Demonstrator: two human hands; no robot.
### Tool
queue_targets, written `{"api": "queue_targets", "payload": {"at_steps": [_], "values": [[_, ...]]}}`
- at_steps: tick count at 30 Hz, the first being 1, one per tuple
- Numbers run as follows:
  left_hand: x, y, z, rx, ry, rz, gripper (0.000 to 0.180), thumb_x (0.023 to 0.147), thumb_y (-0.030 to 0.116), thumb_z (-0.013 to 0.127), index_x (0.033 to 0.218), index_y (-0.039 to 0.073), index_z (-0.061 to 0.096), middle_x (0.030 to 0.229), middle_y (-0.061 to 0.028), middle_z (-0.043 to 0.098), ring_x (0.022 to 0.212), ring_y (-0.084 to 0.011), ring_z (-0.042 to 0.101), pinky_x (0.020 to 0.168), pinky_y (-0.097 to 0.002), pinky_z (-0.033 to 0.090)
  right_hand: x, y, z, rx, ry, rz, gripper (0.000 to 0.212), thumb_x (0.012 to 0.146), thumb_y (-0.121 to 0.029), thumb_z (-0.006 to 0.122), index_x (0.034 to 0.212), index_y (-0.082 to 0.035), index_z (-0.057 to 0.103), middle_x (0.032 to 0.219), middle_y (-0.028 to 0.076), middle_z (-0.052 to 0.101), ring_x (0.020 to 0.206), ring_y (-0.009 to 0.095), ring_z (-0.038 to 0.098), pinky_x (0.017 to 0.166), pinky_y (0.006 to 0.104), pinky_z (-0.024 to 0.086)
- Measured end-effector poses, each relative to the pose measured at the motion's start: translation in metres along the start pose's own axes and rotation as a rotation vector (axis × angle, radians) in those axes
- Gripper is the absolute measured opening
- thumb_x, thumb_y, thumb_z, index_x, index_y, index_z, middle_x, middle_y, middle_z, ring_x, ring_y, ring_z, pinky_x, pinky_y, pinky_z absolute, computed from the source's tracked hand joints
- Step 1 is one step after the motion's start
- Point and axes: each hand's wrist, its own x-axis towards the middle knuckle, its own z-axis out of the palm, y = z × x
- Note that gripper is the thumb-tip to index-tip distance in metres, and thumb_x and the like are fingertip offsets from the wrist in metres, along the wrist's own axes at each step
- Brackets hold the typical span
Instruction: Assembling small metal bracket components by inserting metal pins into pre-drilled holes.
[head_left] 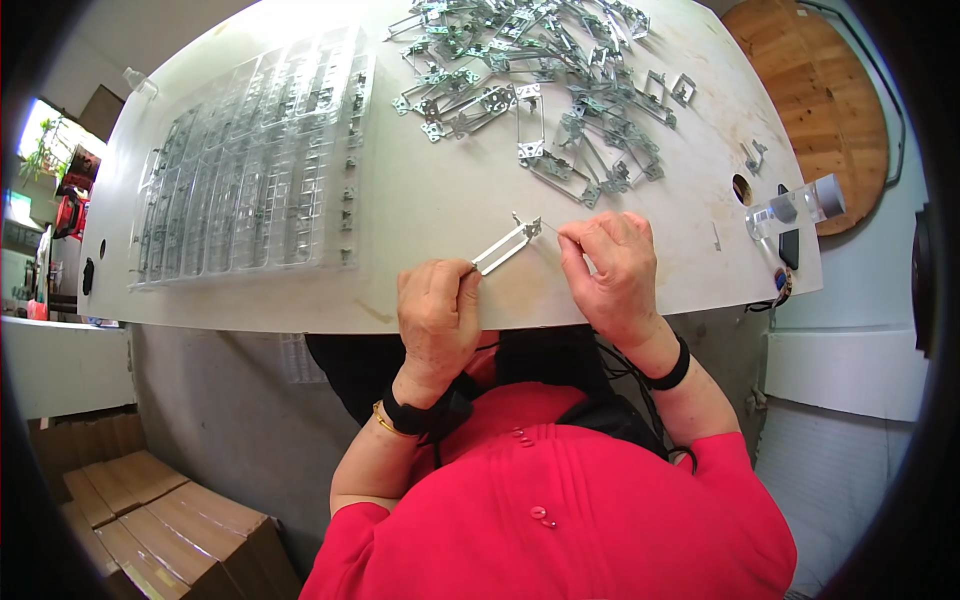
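My left hand [437,312] is closed near the table's front edge, thumb and forefinger pinching the lower end of a narrow metal bracket frame [505,247]. The frame has two long parallel bars and tilts up to the right, its far end showing small tabs. Just right of that end, my right hand [613,268] is closed in a pinch. A thin, wire-like piece [549,227] runs from its fingertips toward the frame; its exact shape is too small to tell. Beyond both hands lies a loose pile of similar metal bracket frames [530,150], many overlapping.
At the left of the white table [420,210], clear plastic compartment trays [362,150] hold rows of small metal parts. A clear bottle [795,208] lies at the right, near a round hole [741,189]. A round wooden board [820,100] stands beyond; cardboard boxes [190,520] are stacked lower left.
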Motion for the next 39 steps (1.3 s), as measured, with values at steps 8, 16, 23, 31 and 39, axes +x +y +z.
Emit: {"api": "queue_targets", "payload": {"at_steps": [8,16,23,31,39], "values": [[0.0001,0.0,-0.0008,0.001,-0.009,0.007,0.013,0.091,-0.002,0.074,0.098,0.005,0.066,0.082,-0.0084,0.064,0.075,-0.029,0.061,0.075,-0.0399,0.041,-0.0018,-0.0004,0.0081,0.09,-0.024,0.11,0.013,0.087,-0.004,0.077,0.097,-0.012,0.072,0.088,0.001,0.068,0.084,0.022,0.065,0.088,0.0391,0.045],[0.0015,0.0009,-0.0009,0.011,-0.007,0.016,0.013,0.091,-0.002,0.074,0.098,0.005,0.066,0.082,-0.0087,0.064,0.075,-0.0298,0.061,0.075,-0.0402,0.042,-0.0037,0.001,0.0082,0.094,-0.024,0.102,0.013,0.088,-0.004,0.077,0.097,-0.012,0.072,0.087,0.001,0.067,0.083,0.022,0.065,0.088,0.0396,0.045],[0.0008,-0.0003,0.0,0.02,-0.014,0.018,0.013,0.091,-0.002,0.074,0.098,0.005,0.066,0.081,-0.0089,0.063,0.075,-0.0301,0.061,0.075,-0.0404,0.042,-0.0024,0.0013,0.0073,0.022,-0.01,0.026,0.014,0.087,-0.005,0.077,0.098,-0.011,0.071,0.089,0.003,0.066,0.086,0.025,0.064,0.089,0.0414,0.045],[0.0005,-0.0007,0.001,0.029,-0.014,0.019,0.013,0.092,-0.001,0.074,0.098,0.005,0.065,0.081,-0.0088,0.063,0.074,-0.03,0.06,0.075,-0.0404,0.042,-0.0013,0.0038,0.007,-0.012,-0.007,0.003,0.015,0.087,-0.005,0.078,0.098,-0.011,0.071,0.089,0.004,0.065,0.089,0.025,0.064,0.091,0.0419,0.045],[-0.0008,-0.0006,0.001,0.038,-0.012,0.013,0.012,0.092,-0.001,0.074,0.098,0.005,0.065,0.081,-0.0088,0.063,0.074,-0.0296,0.059,0.074,-0.0403,0.041,-0.0055,0.0007,0.005,0.077,0.001,0.075,0.013,0.087,-0.004,0.078,0.096,-0.011,0.071,0.088,0.003,0.067,0.086,0.024,0.065,0.091,0.0407,0.045]]}}
